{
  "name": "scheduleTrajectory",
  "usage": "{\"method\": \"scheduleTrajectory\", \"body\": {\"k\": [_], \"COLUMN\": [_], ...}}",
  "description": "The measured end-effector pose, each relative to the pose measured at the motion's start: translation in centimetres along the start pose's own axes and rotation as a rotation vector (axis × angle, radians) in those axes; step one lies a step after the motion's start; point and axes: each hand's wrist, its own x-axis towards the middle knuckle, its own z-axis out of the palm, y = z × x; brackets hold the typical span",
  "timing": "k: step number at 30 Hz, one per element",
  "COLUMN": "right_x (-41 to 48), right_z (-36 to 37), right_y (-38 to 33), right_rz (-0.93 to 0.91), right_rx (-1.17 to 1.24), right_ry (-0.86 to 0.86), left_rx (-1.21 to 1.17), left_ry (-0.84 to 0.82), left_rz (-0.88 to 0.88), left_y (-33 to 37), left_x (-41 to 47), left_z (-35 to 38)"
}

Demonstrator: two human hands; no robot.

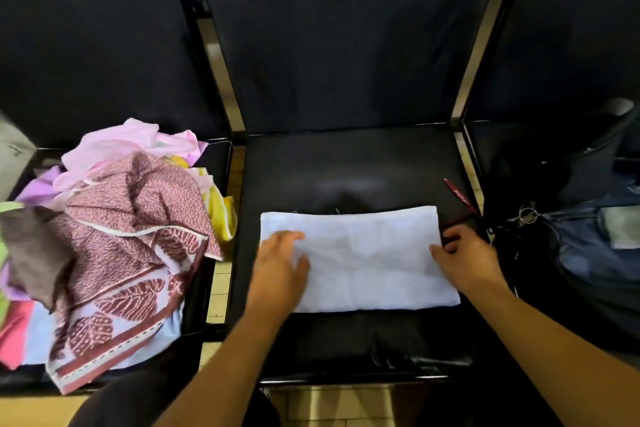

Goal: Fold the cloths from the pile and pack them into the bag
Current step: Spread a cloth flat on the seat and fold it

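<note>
A pale blue cloth lies folded into a flat rectangle on the middle black seat. My left hand rests flat on the cloth's left part, fingers spread. My right hand is at the cloth's right edge, thumb on top and fingers curled around the edge. The pile of cloths, topped by a maroon patterned one with pink, purple and yellow pieces under it, sits on the left seat. A dark blue and black bag stands open on the right seat.
A red pen lies on the middle seat near its right edge, just beyond my right hand. A key ring hangs at the bag's near side. Metal frame bars separate the seats. Tiled floor shows below.
</note>
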Motion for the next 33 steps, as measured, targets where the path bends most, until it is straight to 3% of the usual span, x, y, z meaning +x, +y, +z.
{"method": "scheduleTrajectory", "body": {"k": [4, 10, 12, 18, 21, 24, 27, 30, 33], "right_x": [-2.6, -4.7, -5.0, -5.6, -6.3, -7.6, -9.0, -10.2, -12.1], "right_z": [1.6, 2.2, 2.2, 3.9, 4.5, 4.6, 4.3, 4.7, 6.4], "right_y": [2.1, 2.6, 2.0, 0.9, -0.1, -1.8, -4.6, -7.5, -10.9], "right_rz": [0.065, 0.244, 0.306, 0.629, 0.690, 0.613, 0.493, 0.263, 0.049], "right_rx": [-0.199, -0.276, -0.106, 0.725, 0.868, 0.890, 0.998, 0.853, 0.767], "right_ry": [-0.085, -0.197, -0.189, -0.037, -0.047, 0.032, 0.114, 0.213, 0.174], "left_rx": [0.127, 0.371, 0.435, 0.495, 0.408, 0.206, -0.110, -0.324, -0.361], "left_ry": [-0.277, -0.382, -0.409, -0.437, -0.498, -0.539, -0.412, -0.356, -0.370], "left_rz": [0.169, 0.257, 0.256, 0.296, 0.292, 0.222, 0.104, -0.114, -0.275], "left_y": [2.2, 2.3, 2.1, 1.8, 2.5, 3.0, 2.4, 0.3, -2.9], "left_x": [-5.8, -8.8, -9.0, -8.9, -8.6, -7.9, -6.2, -3.6, -1.9], "left_z": [3.6, 6.5, 6.9, 6.9, 6.3, 4.8, 1.5, -2.9, -5.2]}}
